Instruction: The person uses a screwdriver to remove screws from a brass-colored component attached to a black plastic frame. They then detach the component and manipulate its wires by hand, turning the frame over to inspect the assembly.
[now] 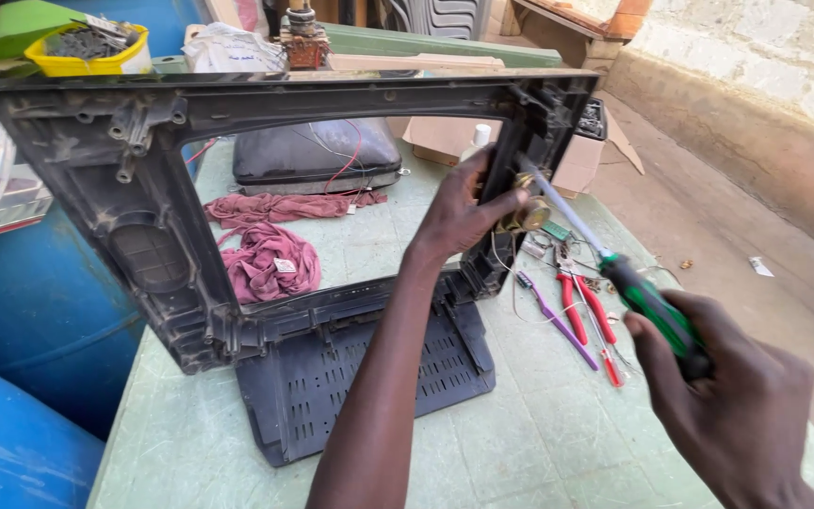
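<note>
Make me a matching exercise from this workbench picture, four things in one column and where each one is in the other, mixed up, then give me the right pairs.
Things:
1. screwdriver
2. maroon rag
3. red-handled pliers
4. yellow tub

Places:
A. lying on the table seen through the frame's opening
B. far left corner, behind the frame
C. gripped in the right hand, tip at the frame's right side
D. flat on the table between the frame and the right hand

Pairs: 1-C, 2-A, 3-D, 4-B. The left hand steadies the black plastic frame at its right side.
</note>
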